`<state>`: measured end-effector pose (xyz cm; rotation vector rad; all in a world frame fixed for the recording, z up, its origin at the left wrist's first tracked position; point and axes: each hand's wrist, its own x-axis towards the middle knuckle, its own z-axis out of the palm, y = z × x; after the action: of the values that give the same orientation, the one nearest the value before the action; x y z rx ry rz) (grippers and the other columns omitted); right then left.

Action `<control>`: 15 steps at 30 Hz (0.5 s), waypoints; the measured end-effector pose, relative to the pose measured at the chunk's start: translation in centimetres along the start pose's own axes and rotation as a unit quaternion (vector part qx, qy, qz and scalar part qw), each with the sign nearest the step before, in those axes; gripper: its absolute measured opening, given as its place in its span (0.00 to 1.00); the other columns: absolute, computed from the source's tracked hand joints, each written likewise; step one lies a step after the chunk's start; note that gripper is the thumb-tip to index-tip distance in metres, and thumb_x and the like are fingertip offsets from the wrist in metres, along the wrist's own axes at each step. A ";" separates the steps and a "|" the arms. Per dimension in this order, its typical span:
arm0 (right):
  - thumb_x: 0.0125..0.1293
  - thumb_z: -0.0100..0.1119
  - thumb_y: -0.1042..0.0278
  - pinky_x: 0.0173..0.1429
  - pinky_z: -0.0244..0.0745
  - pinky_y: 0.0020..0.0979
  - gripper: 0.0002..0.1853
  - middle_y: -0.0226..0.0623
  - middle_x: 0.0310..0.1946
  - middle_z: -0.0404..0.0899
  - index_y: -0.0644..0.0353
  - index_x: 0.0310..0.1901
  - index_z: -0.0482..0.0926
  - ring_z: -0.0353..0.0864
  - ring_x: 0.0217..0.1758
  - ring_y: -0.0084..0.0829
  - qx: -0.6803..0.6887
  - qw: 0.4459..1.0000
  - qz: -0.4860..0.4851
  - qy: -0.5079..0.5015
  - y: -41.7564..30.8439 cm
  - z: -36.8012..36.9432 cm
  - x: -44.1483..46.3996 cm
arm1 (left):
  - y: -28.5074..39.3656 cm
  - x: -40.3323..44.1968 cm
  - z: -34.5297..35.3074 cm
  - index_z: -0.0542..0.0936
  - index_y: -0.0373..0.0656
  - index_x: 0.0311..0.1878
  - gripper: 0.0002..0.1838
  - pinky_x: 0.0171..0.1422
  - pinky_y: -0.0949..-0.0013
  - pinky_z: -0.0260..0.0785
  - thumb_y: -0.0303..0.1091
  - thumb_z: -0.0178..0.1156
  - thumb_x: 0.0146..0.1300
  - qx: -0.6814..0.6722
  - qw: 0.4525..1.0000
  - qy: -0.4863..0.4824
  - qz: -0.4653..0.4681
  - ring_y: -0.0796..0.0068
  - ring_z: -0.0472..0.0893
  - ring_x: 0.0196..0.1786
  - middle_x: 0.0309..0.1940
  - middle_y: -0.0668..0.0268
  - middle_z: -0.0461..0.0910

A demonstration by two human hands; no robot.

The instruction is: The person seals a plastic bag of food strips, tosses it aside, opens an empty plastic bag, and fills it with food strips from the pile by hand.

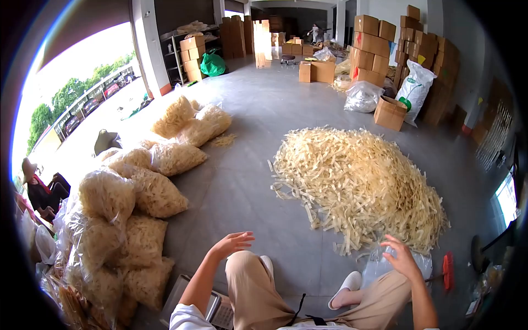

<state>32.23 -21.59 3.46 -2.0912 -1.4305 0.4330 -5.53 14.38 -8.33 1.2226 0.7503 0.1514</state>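
My left hand (pixel 233 244) is raised above my left knee with its fingers stretched out, holding nothing. Over on the other side, my right hand (pixel 400 256) hovers above a clear plastic bag (pixel 376 264), its fingers spread and nothing in them. Whether it touches the bag I cannot tell. In front of that hand a big pile of pale yellow flat strips (pixel 357 184) lies loose on the floor. The plastic bag lies flat at the near edge of the pile. Below my left forearm sits a grey device with a keypad (pixel 223 314), partly hidden by the arm.
Clear bags of strips (pixel 146 239) are stacked on the left. A red brush-like tool (pixel 448 270) stands at right. Farther back are cardboard boxes (pixel 369 49), an open carton (pixel 390 114), a white sack (pixel 416 88) and a green bag (pixel 213 64). A person in a hat (pixel 47 190) sits far left.
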 end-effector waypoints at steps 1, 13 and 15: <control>0.53 0.60 0.73 0.65 0.60 0.37 0.15 0.50 0.58 0.68 0.60 0.45 0.77 0.66 0.63 0.46 -0.008 0.999 0.002 0.045 0.8 -0.6 -0.9 | 0.3 -0.1 1.0 0.66 0.39 0.62 0.29 0.64 0.58 0.60 0.52 0.47 0.66 0.005 1.000 -0.001 -0.004 0.60 0.72 0.57 0.58 0.59 0.70; 0.58 0.56 0.76 0.46 0.73 0.28 0.11 0.38 0.42 0.80 0.64 0.44 0.78 0.78 0.45 0.30 0.171 0.919 0.245 0.257 18.5 2.0 -16.9 | 4.4 0.6 11.1 0.79 0.32 0.38 0.29 0.53 0.60 0.68 0.54 0.42 0.65 -0.164 0.969 -0.110 -0.151 0.60 0.78 0.42 0.36 0.54 0.80; 0.57 0.58 0.73 0.44 0.73 0.29 0.11 0.38 0.37 0.81 0.64 0.42 0.79 0.79 0.39 0.31 0.204 0.892 0.298 0.273 22.0 5.3 -19.3 | 3.6 2.5 11.1 0.79 0.32 0.38 0.29 0.54 0.60 0.68 0.53 0.42 0.66 -0.092 0.982 -0.116 -0.117 0.60 0.78 0.42 0.37 0.53 0.80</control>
<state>38.34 -44.00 -15.10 -2.0291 -0.3220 0.2984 3.91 8.12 -4.66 0.9483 0.6540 -0.1125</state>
